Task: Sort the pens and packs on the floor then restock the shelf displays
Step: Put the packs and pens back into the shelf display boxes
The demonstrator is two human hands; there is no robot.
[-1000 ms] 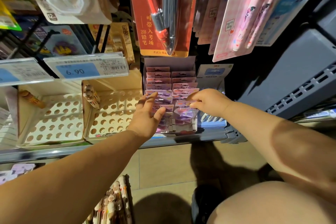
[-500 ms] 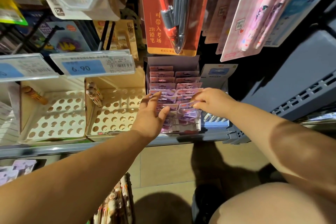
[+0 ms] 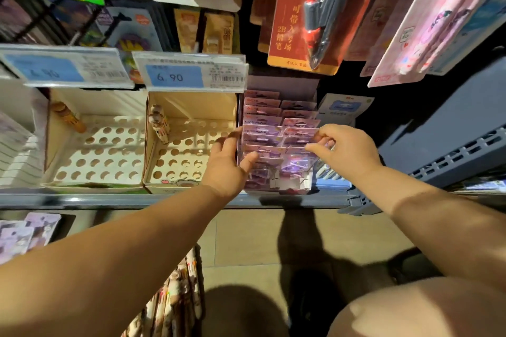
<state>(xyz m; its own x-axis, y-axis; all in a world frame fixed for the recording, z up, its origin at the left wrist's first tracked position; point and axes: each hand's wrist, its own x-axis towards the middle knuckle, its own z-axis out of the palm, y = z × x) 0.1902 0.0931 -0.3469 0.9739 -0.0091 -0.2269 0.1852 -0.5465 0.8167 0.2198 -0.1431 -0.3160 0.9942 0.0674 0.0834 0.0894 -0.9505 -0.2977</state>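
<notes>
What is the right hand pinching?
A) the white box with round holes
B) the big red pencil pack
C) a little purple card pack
C: the right hand curls its fingertips round a small purple card pack on the shelf.

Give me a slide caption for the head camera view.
Left hand rests on purple packs in a shelf box while right hand pinches one, beside near-empty pen trays.

Premises: a stationery shop aisle; price labels (image 3: pixel 189 75) with barcodes, one reading 6.90, in clear holders at upper left; carded pen packs (image 3: pixel 304 22) hanging in rows across the top; cardboard display boxes (image 3: pixel 191 107) with punched holes standing on the shelf (image 3: pixel 109 201) below.
</notes>
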